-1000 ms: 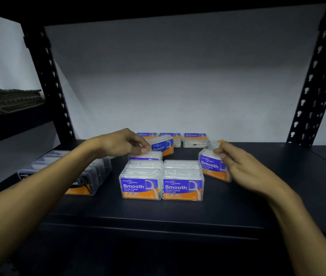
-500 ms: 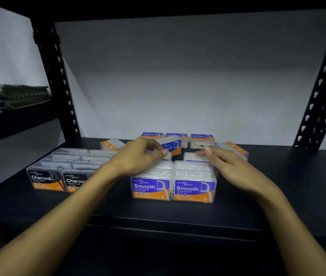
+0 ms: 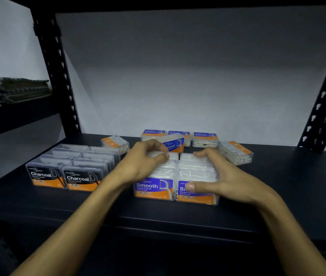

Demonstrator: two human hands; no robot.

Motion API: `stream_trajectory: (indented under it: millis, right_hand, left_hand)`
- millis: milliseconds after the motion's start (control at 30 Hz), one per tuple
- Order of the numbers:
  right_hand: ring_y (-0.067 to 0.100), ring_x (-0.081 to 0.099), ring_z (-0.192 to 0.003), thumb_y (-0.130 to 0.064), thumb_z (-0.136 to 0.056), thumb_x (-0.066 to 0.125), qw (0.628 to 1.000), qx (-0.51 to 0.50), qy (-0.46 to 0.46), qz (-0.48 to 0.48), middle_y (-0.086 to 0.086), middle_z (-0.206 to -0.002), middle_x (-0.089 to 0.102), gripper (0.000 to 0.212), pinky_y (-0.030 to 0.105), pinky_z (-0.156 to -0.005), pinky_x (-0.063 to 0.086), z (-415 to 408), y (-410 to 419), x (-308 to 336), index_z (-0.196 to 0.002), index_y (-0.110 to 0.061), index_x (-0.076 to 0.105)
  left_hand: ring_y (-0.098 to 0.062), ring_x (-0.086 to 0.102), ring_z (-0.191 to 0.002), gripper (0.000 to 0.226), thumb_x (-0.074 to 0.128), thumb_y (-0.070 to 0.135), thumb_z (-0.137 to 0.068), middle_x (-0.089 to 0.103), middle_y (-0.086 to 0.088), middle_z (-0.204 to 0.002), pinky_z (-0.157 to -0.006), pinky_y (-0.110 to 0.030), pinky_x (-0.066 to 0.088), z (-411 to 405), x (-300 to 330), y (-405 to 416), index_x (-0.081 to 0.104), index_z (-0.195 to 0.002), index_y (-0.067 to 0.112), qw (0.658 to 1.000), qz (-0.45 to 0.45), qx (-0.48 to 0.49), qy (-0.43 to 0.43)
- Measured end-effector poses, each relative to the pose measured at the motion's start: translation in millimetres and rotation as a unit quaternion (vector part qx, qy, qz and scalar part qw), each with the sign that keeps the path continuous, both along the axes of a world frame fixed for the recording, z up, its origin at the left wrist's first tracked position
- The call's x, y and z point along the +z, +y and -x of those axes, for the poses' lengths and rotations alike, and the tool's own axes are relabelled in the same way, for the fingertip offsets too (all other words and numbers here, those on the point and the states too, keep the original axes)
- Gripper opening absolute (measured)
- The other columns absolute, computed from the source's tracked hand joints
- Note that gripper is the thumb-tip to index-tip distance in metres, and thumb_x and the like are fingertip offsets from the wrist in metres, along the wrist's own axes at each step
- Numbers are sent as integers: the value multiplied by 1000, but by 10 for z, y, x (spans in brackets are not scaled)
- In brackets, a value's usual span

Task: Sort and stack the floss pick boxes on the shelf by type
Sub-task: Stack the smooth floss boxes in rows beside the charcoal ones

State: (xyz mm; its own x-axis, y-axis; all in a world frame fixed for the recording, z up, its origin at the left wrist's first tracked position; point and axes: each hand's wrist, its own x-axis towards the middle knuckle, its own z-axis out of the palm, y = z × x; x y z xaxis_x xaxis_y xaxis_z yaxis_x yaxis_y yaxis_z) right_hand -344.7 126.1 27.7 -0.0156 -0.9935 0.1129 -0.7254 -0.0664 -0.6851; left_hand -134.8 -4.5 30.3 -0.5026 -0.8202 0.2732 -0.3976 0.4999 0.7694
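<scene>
Both hands square up the Smooth boxes point(image 3: 175, 176) at the shelf point(image 3: 277, 196) front. The left hand point(image 3: 144, 166) curls over the left column, fingertips on a rear box; the right hand point(image 3: 216, 176) spans the right column, thumb on the front label, fingers at the back. Gentle, even inward pressure should align them. Charcoal boxes point(image 3: 68, 170) sit left, Round boxes point(image 3: 180, 138) behind.

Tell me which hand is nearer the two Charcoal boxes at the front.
Left. The left hand rests on the Smooth boxes just right of the Charcoal boxes; the right hand sits farther right.
</scene>
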Motion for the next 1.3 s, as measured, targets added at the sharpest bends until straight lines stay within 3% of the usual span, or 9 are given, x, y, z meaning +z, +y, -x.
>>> stream_trajectory:
  millis: [200,367,567,933,1133,1300]
  right_hand:
    - [-8,49,-117,-57,-66,83,1000,3,-18,3,-26,-132,43,80,21,-99,44,-19,-5,0,-132,-44,41]
    - [-11,47,-115,-60,-63,82,1000,-4,-17,9,-23,-134,40,88,13,-89,42,-5,-10,-5,-138,-44,38]
    - [-17,40,-117,-67,-54,78,1000,1,-13,27,-19,-135,36,85,11,-91,38,-13,-11,-16,-130,-50,43]
    - [-5,46,-116,-62,-59,82,999,-21,-6,35,-22,-138,38,99,8,-85,36,-18,-10,-50,-145,-42,36]
    - [-6,44,-120,-63,-59,83,998,-25,-6,54,-21,-139,39,97,8,-89,35,-16,-19,-79,-143,-41,40]
    - [-11,44,-112,-60,-61,84,998,-28,-5,58,-21,-136,38,93,5,-84,34,-22,-13,-93,-142,-42,40]
  left_hand:
    - [-5,66,-84,24,62,32,-96,68,4,-106,-65,-13,51,-5,47,-14,62,-115,19,998,-29,-19,-44]
    - [-5,70,-76,24,62,33,-96,72,1,-102,-57,-14,49,-15,58,1,63,-116,20,996,-78,-34,-33]
    - [-4,68,-67,19,62,30,-96,71,0,-97,-52,-13,48,-9,62,22,62,-113,20,994,-99,-34,-19]
    - [-6,67,-78,24,62,34,-96,68,5,-98,-59,-15,51,-16,89,62,61,-117,22,997,-61,-16,-43]
    - [-13,68,-91,24,62,40,-94,68,1,-113,-77,-28,55,-16,52,34,62,-115,28,997,-26,2,-67]
    - [-14,68,-94,29,57,44,-96,67,1,-118,-75,-27,54,-21,64,35,60,-121,29,995,-5,2,-103]
